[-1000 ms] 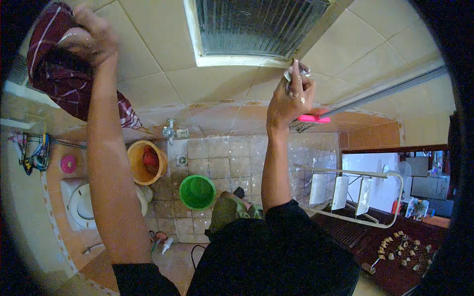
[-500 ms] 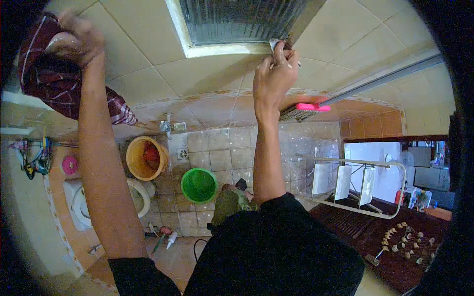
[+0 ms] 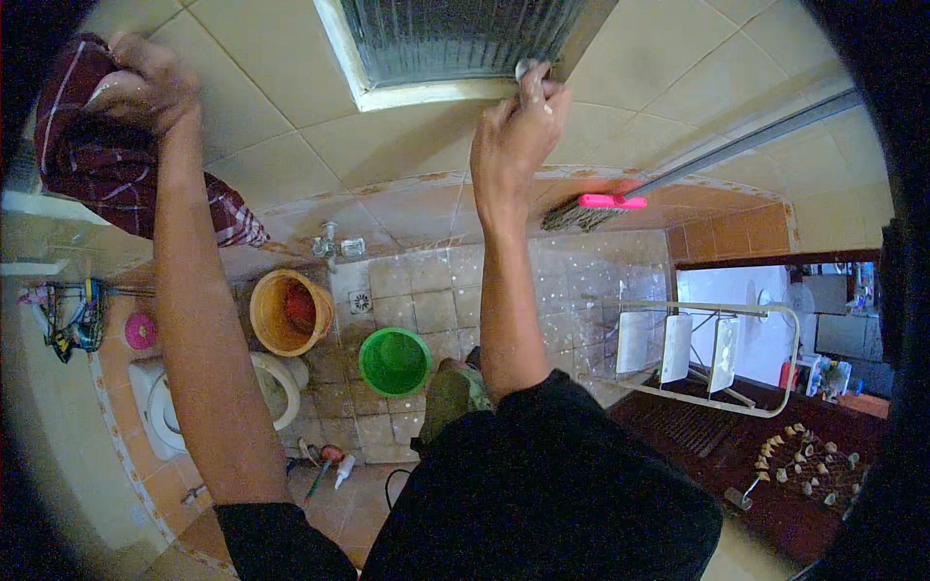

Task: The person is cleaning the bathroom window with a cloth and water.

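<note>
At the upper left, my left hand [image 3: 150, 87] is closed on a maroon checked cloth [image 3: 73, 145], whose white-striped end hangs down beside my forearm. My right hand [image 3: 513, 145] is raised to the lower right corner of a ribbed glass window [image 3: 446, 44]. Its fingers are pinched around a small pale, shiny piece [image 3: 526, 68], mostly hidden and too blurred to name. That piece lies against the white window frame [image 3: 426, 94]. White specks show on my right fingers.
A pink-headed broom [image 3: 612, 201] leans on the tiled wall. Below stand an orange bucket [image 3: 263, 315], a green basin [image 3: 394, 363] and a toilet [image 3: 281, 392]. At the right is a white folding ladder [image 3: 796, 358]; a tap [image 3: 329, 242] juts from the wall.
My right hand has shifted a little left along the bottom of the window frame, with the small piece in its fingers. The left hand keeps its hold on the cloth, almost still.
</note>
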The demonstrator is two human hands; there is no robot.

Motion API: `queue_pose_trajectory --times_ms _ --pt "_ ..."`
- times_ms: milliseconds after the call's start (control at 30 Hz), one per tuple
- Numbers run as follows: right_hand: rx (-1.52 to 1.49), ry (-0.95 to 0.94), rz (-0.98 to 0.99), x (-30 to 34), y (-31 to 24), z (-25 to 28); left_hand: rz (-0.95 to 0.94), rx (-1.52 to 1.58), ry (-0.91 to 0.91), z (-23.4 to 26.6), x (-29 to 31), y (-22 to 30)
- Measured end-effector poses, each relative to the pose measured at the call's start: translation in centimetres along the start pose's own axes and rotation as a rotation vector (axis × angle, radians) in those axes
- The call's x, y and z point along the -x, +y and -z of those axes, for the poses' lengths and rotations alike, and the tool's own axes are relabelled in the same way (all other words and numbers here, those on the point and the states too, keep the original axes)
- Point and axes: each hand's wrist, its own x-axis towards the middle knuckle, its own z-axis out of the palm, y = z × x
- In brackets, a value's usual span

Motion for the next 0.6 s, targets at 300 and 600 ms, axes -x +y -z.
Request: queue_pose_trajectory --times_ms 300,600 --pt "0.01 0.013 0.015 0.3 0.4 -0.4 -0.026 -0.19 -0.125 -1.0 -1.5 -5.3" --pt "0.168 -0.037 -0.009 0.3 2.2 0.3 -0.23 -0.427 -0.143 -2.8 1.3 -4.0"
